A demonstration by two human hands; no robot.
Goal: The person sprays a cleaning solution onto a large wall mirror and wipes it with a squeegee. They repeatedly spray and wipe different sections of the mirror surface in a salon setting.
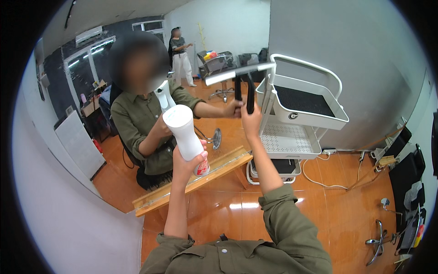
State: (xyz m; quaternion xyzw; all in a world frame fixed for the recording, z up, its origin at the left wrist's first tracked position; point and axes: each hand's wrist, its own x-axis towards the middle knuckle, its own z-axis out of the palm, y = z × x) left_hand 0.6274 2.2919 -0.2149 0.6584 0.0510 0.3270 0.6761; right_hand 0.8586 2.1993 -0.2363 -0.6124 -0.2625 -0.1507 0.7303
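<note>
My left hand [188, 161] is closed around a white spray bottle [186, 137] with red print near its base. Farther right, my right hand [251, 118] grips the black handle [250, 94] of a squeegee, whose long light-coloured bar [239, 72] is raised to the glass of a large mirror. Whether the blade touches the glass cannot be told. The mirror shows the reflection of the person in an olive shirt [140, 137], with the bottle and the squeegee handle doubled in it.
A narrow wooden ledge [195, 184] runs along the mirror's foot. A white tiered trolley [291, 156] with black mats stands at the right, beside a white cable [318, 185] on the tiled floor. Another person [178, 51] appears in the reflection. Chairs stand at far right.
</note>
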